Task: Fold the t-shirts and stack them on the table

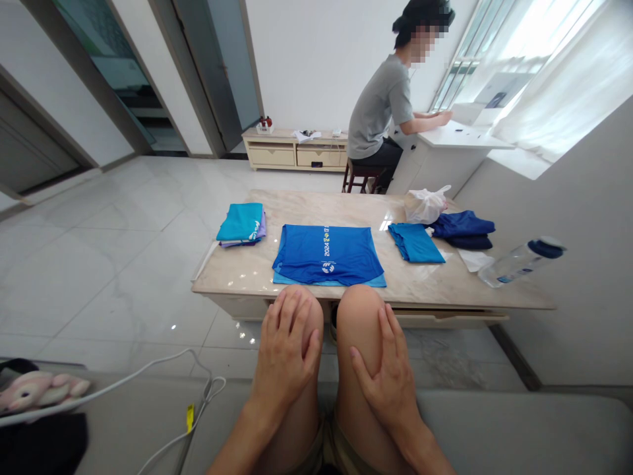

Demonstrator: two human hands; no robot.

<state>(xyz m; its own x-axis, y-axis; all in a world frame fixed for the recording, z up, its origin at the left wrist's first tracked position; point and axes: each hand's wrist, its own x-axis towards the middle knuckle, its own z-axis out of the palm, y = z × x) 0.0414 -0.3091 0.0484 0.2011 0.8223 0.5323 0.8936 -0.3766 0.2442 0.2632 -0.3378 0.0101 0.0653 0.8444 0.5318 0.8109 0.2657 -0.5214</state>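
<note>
Your left hand [285, 349] and right hand [388, 377] lie open on your knees [359, 316], grasping nothing, nearest the blue shirt [327, 256] spread flat by the table's [232, 280] near edge.

A low marble-topped table [232, 280] carries a folded teal shirt [241, 222] stacked on purple cloth [240, 243], a blue T-shirt [326, 254] spread flat at centre, and another folded teal shirt [415, 242]. Further right lie folded navy clothes [462, 225], a white plastic bag [425, 206], a white paper [475, 260] and a clear water bottle [519, 266] on its side.
</note>
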